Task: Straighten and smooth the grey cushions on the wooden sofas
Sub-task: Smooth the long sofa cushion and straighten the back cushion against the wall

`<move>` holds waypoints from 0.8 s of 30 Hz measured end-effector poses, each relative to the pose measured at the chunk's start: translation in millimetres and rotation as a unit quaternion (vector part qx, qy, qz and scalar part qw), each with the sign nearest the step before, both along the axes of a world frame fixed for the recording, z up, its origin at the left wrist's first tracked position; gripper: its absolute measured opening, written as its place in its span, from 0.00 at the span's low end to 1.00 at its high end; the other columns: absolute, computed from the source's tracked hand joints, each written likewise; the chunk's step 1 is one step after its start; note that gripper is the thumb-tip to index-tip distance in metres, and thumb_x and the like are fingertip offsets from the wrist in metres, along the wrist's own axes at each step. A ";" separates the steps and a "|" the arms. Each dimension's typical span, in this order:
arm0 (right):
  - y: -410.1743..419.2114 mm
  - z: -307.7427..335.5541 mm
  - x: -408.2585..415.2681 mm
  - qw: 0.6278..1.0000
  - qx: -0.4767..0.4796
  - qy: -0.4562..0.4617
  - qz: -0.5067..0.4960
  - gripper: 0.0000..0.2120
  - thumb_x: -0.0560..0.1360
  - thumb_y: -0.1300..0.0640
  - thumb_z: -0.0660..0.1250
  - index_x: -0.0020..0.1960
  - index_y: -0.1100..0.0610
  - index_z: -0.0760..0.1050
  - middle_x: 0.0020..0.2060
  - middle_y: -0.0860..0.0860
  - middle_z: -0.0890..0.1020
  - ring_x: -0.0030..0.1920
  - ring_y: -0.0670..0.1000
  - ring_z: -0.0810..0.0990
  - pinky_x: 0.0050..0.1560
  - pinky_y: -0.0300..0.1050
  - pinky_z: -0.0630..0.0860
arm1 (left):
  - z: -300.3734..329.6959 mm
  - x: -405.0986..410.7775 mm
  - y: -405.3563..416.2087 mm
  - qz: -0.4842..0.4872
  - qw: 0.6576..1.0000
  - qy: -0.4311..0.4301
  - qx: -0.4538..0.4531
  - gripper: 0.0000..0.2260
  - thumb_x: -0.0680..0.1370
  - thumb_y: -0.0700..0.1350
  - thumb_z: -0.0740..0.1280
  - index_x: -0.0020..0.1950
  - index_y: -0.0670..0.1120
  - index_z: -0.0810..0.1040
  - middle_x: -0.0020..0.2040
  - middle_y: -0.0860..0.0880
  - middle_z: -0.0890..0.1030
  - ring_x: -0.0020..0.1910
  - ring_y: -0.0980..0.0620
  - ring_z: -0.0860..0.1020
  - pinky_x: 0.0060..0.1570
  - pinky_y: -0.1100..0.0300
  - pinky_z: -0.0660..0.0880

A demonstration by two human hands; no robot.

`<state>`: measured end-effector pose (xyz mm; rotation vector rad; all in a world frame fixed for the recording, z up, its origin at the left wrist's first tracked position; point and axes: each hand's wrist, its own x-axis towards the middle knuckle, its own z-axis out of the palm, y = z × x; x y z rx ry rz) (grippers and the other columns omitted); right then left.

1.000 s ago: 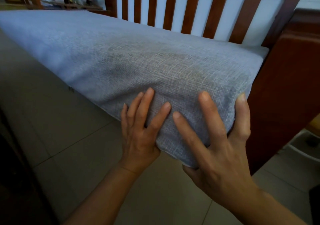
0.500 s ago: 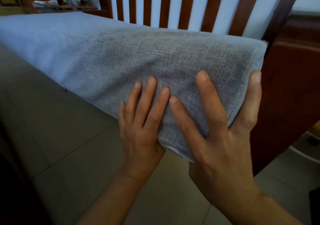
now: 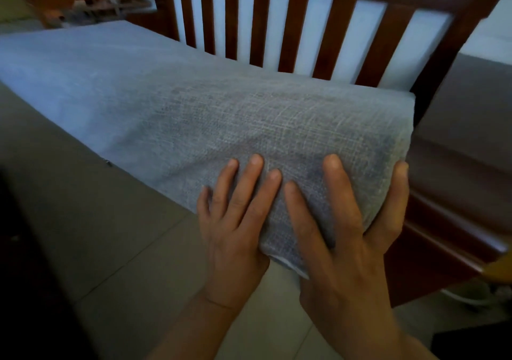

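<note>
The grey cushion (image 3: 221, 116) lies on the seat of a wooden sofa (image 3: 432, 27), its long axis running away to the left and back from the near right corner, where it meets the sofa's armrest (image 3: 460, 182). Both hands are on that corner, which bulges out past the seat edge over the tiled floor (image 3: 133, 276). The left hand (image 3: 235, 226) lies flat against the front face, its fingers (image 3: 249, 182) straight and close together, pointing up toward the top surface. The right hand (image 3: 340, 246) wraps the corner itself: its fingers are spread and nearly straight on the front face, with one digit round the end of the cushion next to the armrest, so it cups rather than pinches. The cushion sits directly ahead of and above both palms, and the right hand is nearer the end that looks out of line; a push back toward the slatted backrest seems the likely move. No brand, label or writing is readable; a small zip pull (image 3: 106, 161) shows on the front edge to the left.
</note>
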<state>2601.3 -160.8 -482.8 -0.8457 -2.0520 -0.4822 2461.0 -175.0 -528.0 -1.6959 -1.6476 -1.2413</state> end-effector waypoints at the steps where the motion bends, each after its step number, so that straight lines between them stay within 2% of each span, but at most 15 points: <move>1: 9.8 13.4 3.3 1.000 -0.007 -0.003 0.000 0.23 0.75 0.56 0.70 0.67 0.58 0.68 0.71 0.61 0.60 0.70 0.75 0.52 0.74 0.65 0.43 | 13.8 3.8 8.2 -0.004 1.000 -0.006 -0.008 0.35 0.77 0.43 0.68 0.77 0.57 0.54 0.78 0.56 0.56 0.75 0.47 0.60 0.58 0.36 0.68; 3: 35.7 45.4 13.4 0.999 -0.026 -0.019 -0.008 0.31 0.69 0.57 0.76 0.68 0.59 0.68 0.72 0.61 0.59 0.70 0.77 0.54 0.74 0.66 0.42 | 47.8 14.0 31.6 -0.017 0.999 -0.026 -0.030 0.22 0.83 0.49 0.59 0.76 0.55 0.58 0.76 0.52 0.61 0.75 0.45 0.60 0.59 0.37 0.68; 4: 48.9 63.3 17.1 0.999 -0.039 -0.021 -0.004 0.29 0.70 0.59 0.74 0.68 0.59 0.68 0.72 0.61 0.58 0.70 0.77 0.53 0.74 0.66 0.42 | 64.1 20.1 44.2 -0.016 0.998 -0.032 -0.043 0.19 0.84 0.52 0.54 0.75 0.53 0.60 0.75 0.51 0.62 0.75 0.45 0.60 0.59 0.37 0.68; 6: 68.6 88.0 24.0 0.998 -0.070 -0.003 0.002 0.18 0.79 0.59 0.61 0.68 0.59 0.71 0.73 0.59 0.58 0.71 0.76 0.48 0.74 0.64 0.41 | 89.5 27.3 64.9 -0.022 0.997 -0.026 -0.070 0.19 0.83 0.53 0.54 0.74 0.51 0.60 0.75 0.50 0.60 0.75 0.44 0.59 0.59 0.39 0.68; 7: 81.8 99.9 29.2 0.996 -0.082 0.015 0.000 0.18 0.83 0.55 0.54 0.68 0.59 0.73 0.72 0.58 0.58 0.71 0.75 0.47 0.74 0.63 0.41 | 102.7 31.3 78.7 -0.030 0.996 -0.017 -0.084 0.21 0.82 0.54 0.56 0.75 0.51 0.60 0.76 0.51 0.59 0.76 0.44 0.58 0.59 0.39 0.68; 8: 94.6 110.1 34.0 0.996 -0.092 0.022 -0.004 0.20 0.84 0.53 0.51 0.68 0.59 0.73 0.73 0.58 0.58 0.72 0.74 0.47 0.75 0.63 0.41 | 114.2 35.1 91.4 -0.033 0.994 -0.007 -0.100 0.23 0.81 0.55 0.56 0.75 0.52 0.59 0.76 0.52 0.58 0.76 0.44 0.57 0.60 0.39 0.67; 10: 125.7 125.3 45.6 0.995 -0.098 0.011 -0.021 0.18 0.81 0.55 0.59 0.69 0.57 0.70 0.74 0.58 0.56 0.72 0.74 0.45 0.74 0.63 0.40 | 136.5 45.4 121.3 -0.034 0.991 0.009 -0.127 0.24 0.81 0.59 0.55 0.75 0.53 0.58 0.77 0.53 0.57 0.76 0.45 0.56 0.63 0.37 0.64; 12: 163.8 137.7 64.3 0.993 -0.110 -0.004 -0.042 0.26 0.74 0.60 0.68 0.70 0.57 0.67 0.75 0.59 0.54 0.73 0.73 0.43 0.73 0.64 0.39 | 156.0 59.7 157.2 -0.044 0.987 0.020 -0.150 0.27 0.78 0.60 0.57 0.75 0.55 0.57 0.77 0.54 0.56 0.77 0.45 0.55 0.65 0.35 0.60; 14: 200.2 151.4 80.3 0.991 -0.122 -0.011 -0.053 0.29 0.70 0.62 0.68 0.71 0.57 0.67 0.76 0.60 0.53 0.73 0.73 0.42 0.71 0.68 0.40 | 171.2 72.4 194.0 -0.058 0.983 0.035 -0.169 0.29 0.76 0.57 0.59 0.76 0.55 0.56 0.77 0.54 0.56 0.76 0.45 0.54 0.64 0.31 0.60; 16: 228.5 164.6 89.4 0.990 -0.130 -0.028 -0.055 0.30 0.71 0.59 0.66 0.71 0.58 0.66 0.76 0.60 0.52 0.73 0.72 0.42 0.71 0.68 0.41 | 181.9 85.3 225.3 -0.055 0.982 0.030 -0.178 0.31 0.74 0.54 0.60 0.76 0.55 0.55 0.77 0.55 0.54 0.77 0.44 0.52 0.62 0.27 0.60; 18: 246.0 178.5 96.9 0.990 -0.126 -0.027 -0.051 0.33 0.69 0.53 0.67 0.73 0.56 0.63 0.76 0.59 0.51 0.74 0.72 0.42 0.72 0.64 0.39 | 192.5 96.0 245.4 -0.064 0.983 -0.003 -0.171 0.32 0.72 0.52 0.60 0.76 0.54 0.56 0.77 0.56 0.54 0.77 0.44 0.51 0.61 0.24 0.58; 21: 266.4 196.5 100.1 0.987 -0.146 -0.049 -0.038 0.35 0.69 0.49 0.65 0.74 0.54 0.61 0.77 0.57 0.50 0.74 0.71 0.43 0.74 0.58 0.37 | 210.3 105.2 264.8 -0.051 0.983 -0.014 -0.173 0.33 0.72 0.57 0.60 0.76 0.54 0.56 0.77 0.58 0.53 0.77 0.46 0.49 0.63 0.25 0.52; 24: 298.3 214.8 112.4 0.986 -0.151 -0.050 -0.042 0.38 0.68 0.45 0.68 0.74 0.55 0.63 0.77 0.58 0.51 0.74 0.71 0.44 0.72 0.59 0.39 | 232.7 115.5 291.9 -0.066 0.978 -0.009 -0.199 0.40 0.69 0.56 0.71 0.77 0.56 0.54 0.78 0.59 0.51 0.77 0.47 0.46 0.63 0.26 0.49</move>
